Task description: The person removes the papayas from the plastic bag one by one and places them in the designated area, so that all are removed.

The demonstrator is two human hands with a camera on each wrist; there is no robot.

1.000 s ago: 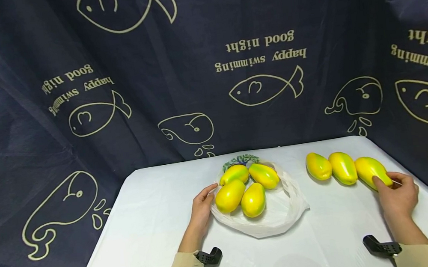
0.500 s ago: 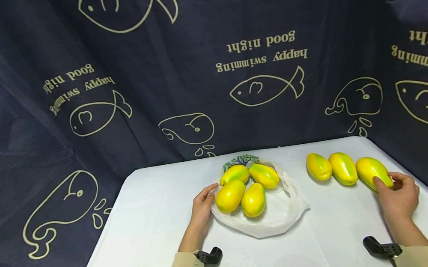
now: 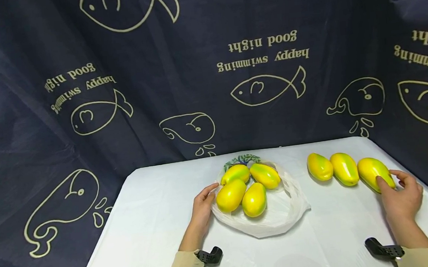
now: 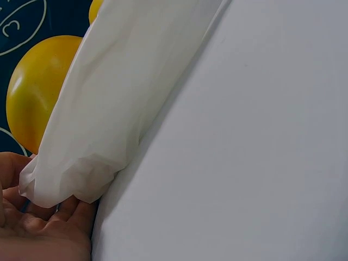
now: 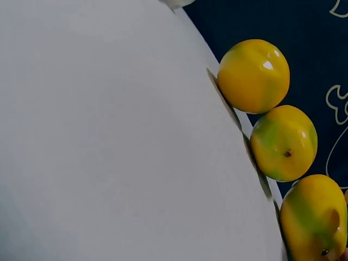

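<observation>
My left hand (image 3: 202, 207) pinches the left rim of a white plastic bag (image 3: 263, 228) between thumb and fingers. The bag lies wide with its mouth rolled down, and several yellow-green mangoes (image 3: 230, 195) sit inside. In the left wrist view, the bag's edge (image 4: 103, 109) runs up from the fingers (image 4: 68, 212). On the right, three more mangoes stand in a row: one at left (image 3: 319, 166), one in the middle (image 3: 344, 169) and one at right (image 3: 374, 172). My right hand (image 3: 404, 199) is at the near end of the rightmost mango, thumb and fingers spread loosely around its tip.
A white-covered table (image 3: 158, 199) carries everything. A dark blue curtain (image 3: 177, 77) with fish and whale outlines hangs behind it and along its sides. A green tree print (image 3: 241, 159) shows at the bag's far edge. Black wrist cameras (image 3: 210, 256) sit on both wrists.
My right hand has eased slightly back to the right from the rightmost mango, its grip loosening. That mango stays in place. The left hand and the bag have not moved.
</observation>
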